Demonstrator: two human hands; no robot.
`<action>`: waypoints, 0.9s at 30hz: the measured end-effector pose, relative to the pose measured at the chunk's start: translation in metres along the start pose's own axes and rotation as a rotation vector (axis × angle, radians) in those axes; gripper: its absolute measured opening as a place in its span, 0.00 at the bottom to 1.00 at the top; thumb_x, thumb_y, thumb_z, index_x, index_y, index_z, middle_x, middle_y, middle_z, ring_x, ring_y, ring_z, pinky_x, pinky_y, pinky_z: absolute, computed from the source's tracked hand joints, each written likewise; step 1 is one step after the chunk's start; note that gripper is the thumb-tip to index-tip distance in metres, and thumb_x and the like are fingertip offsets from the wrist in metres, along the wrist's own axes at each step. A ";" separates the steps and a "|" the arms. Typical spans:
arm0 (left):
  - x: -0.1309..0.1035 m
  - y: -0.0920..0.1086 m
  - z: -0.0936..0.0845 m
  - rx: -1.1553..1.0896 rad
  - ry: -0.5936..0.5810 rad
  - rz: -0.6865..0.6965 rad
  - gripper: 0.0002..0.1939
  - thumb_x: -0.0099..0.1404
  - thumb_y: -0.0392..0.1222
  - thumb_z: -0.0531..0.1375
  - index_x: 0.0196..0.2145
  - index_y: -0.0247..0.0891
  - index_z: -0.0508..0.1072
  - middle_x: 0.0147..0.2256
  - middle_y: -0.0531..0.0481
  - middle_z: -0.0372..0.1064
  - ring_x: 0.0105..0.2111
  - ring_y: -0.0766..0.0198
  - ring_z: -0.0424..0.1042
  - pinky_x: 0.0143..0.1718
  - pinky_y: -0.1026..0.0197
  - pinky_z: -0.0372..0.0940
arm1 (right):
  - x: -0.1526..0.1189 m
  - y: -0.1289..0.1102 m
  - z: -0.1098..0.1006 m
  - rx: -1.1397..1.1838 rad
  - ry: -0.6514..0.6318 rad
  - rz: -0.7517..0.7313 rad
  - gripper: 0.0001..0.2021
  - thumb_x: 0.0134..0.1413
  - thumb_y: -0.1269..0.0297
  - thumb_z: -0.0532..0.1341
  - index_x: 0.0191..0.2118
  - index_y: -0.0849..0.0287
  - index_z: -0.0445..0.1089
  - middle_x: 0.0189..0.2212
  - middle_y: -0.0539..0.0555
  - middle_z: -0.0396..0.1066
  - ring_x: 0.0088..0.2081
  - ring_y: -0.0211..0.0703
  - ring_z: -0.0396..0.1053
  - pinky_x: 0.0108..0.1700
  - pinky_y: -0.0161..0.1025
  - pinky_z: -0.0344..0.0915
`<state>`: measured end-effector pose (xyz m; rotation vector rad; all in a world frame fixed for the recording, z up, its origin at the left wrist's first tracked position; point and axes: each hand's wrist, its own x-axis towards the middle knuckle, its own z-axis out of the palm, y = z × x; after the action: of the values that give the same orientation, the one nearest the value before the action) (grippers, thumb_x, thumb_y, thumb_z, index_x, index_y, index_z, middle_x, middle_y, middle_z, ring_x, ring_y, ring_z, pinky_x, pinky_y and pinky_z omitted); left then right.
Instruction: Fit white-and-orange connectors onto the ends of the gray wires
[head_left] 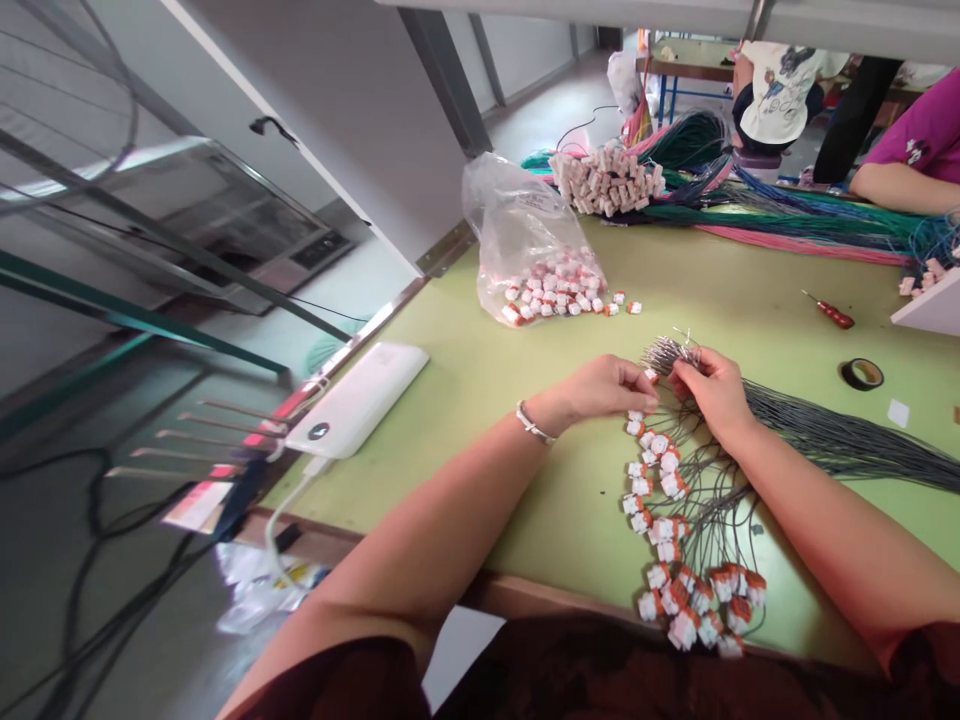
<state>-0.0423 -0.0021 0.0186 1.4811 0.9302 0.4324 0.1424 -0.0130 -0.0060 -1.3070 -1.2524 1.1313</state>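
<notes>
My right hand (712, 392) is closed around a bundle of thin dark wires (817, 425), whose bare metallic tips (666, 354) fan out past the thumb. Just left of it, my left hand (611, 385) pinches a small white and orange connector (651, 376) close to those tips. Part of that connector is hidden by the fingers. Below both hands, several white and orange connectors (669, 485) hang on wires from the bundle. More of them gather at the table's front edge.
A clear plastic bag (517, 220) of loose connectors lies on the green table (465, 440). A white power bank (375, 395) with a cable is at the left edge. Black tape (862, 374) and a red-handled screwdriver (831, 311) lie right. Wire harnesses (795, 215) and a co-worker's arm (904, 185) are behind.
</notes>
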 end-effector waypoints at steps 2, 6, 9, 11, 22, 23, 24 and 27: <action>0.001 0.004 -0.012 0.163 -0.078 0.033 0.07 0.55 0.40 0.65 0.30 0.33 0.78 0.27 0.50 0.74 0.26 0.68 0.69 0.31 0.65 0.64 | 0.001 0.000 0.001 0.051 -0.002 0.034 0.08 0.40 0.59 0.63 0.24 0.56 0.67 0.20 0.50 0.70 0.21 0.38 0.62 0.25 0.37 0.60; 0.034 0.002 -0.036 0.572 0.436 0.156 0.10 0.60 0.40 0.61 0.37 0.34 0.79 0.34 0.45 0.75 0.34 0.61 0.71 0.40 0.59 0.65 | 0.000 0.000 0.002 0.129 -0.025 0.043 0.10 0.37 0.62 0.64 0.30 0.56 0.68 0.19 0.48 0.69 0.20 0.36 0.59 0.24 0.36 0.57; 0.072 -0.004 -0.050 0.904 0.605 0.330 0.17 0.63 0.34 0.56 0.48 0.34 0.75 0.48 0.40 0.71 0.47 0.57 0.68 0.52 0.54 0.60 | 0.000 0.000 0.001 0.090 -0.039 0.031 0.07 0.39 0.62 0.63 0.26 0.57 0.67 0.20 0.49 0.69 0.20 0.34 0.58 0.24 0.35 0.56; 0.092 -0.008 -0.055 1.081 0.501 0.310 0.17 0.64 0.31 0.52 0.46 0.32 0.76 0.45 0.38 0.73 0.47 0.55 0.68 0.53 0.53 0.59 | 0.001 0.002 0.000 0.053 -0.045 0.034 0.07 0.41 0.61 0.63 0.23 0.57 0.65 0.18 0.49 0.67 0.20 0.34 0.57 0.23 0.35 0.55; 0.055 -0.006 -0.028 0.439 0.623 0.079 0.17 0.59 0.29 0.55 0.45 0.33 0.76 0.33 0.44 0.73 0.35 0.60 0.72 0.41 0.57 0.67 | 0.003 0.008 0.000 -0.033 -0.019 0.001 0.07 0.39 0.60 0.61 0.23 0.57 0.64 0.18 0.45 0.57 0.21 0.33 0.51 0.24 0.35 0.50; 0.045 -0.004 -0.024 0.231 0.576 0.005 0.14 0.59 0.30 0.57 0.42 0.32 0.76 0.29 0.46 0.72 0.30 0.62 0.72 0.38 0.58 0.68 | 0.003 0.008 0.001 -0.035 -0.022 -0.010 0.07 0.38 0.61 0.60 0.23 0.57 0.63 0.18 0.45 0.57 0.21 0.33 0.50 0.24 0.35 0.50; 0.036 -0.002 -0.019 0.030 0.525 -0.056 0.11 0.59 0.30 0.58 0.40 0.31 0.76 0.27 0.47 0.71 0.26 0.65 0.71 0.35 0.60 0.68 | 0.003 0.008 0.001 -0.035 -0.028 -0.020 0.06 0.38 0.61 0.60 0.23 0.57 0.63 0.17 0.45 0.56 0.21 0.33 0.50 0.24 0.35 0.50; 0.016 0.002 -0.005 -0.416 0.409 -0.119 0.04 0.58 0.30 0.61 0.34 0.31 0.73 0.26 0.48 0.72 0.22 0.70 0.70 0.30 0.64 0.67 | 0.001 0.008 0.001 -0.038 -0.045 -0.049 0.05 0.37 0.63 0.59 0.22 0.57 0.61 0.17 0.44 0.54 0.21 0.33 0.49 0.25 0.35 0.49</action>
<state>-0.0356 0.0140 0.0174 0.9680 1.1590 0.8074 0.1420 -0.0115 -0.0138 -1.2784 -1.3372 1.1129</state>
